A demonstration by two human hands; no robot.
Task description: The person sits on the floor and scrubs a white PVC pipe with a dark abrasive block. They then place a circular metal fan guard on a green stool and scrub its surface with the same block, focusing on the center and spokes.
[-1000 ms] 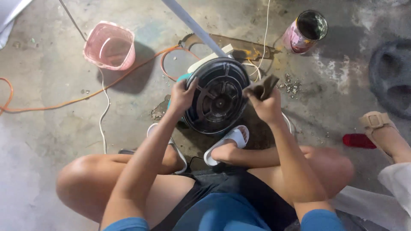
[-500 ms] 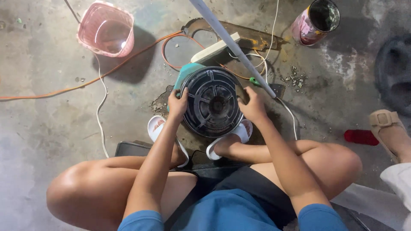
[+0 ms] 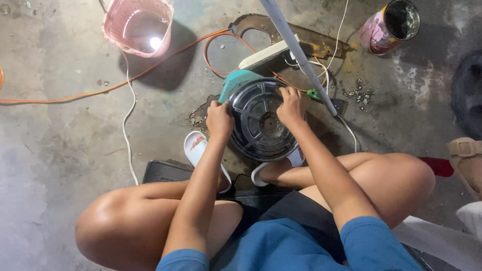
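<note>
A round black fan housing [image 3: 261,123] with a teal rim at its top left stands on the concrete floor between my feet in white slippers. My left hand [image 3: 219,119] grips its left edge. On the upper right of the housing rests my right hand [image 3: 291,105], fingers bent down onto the rim. Whether the right hand pinches a small part is hidden by its fingers. A grey pole [image 3: 296,50] slants from the top of the view down past my right hand.
A pink basket [image 3: 138,25] stands at the top left, a paint-stained can [image 3: 391,25] at the top right. An orange cable [image 3: 110,85], white cords and a white power strip [image 3: 266,54] lie behind the housing. Another person's sandalled foot [image 3: 464,160] is at the right edge.
A second ago my right hand held a dark object beside the housing; now both hands sit on the housing's rim. The view has drawn closer to it.
</note>
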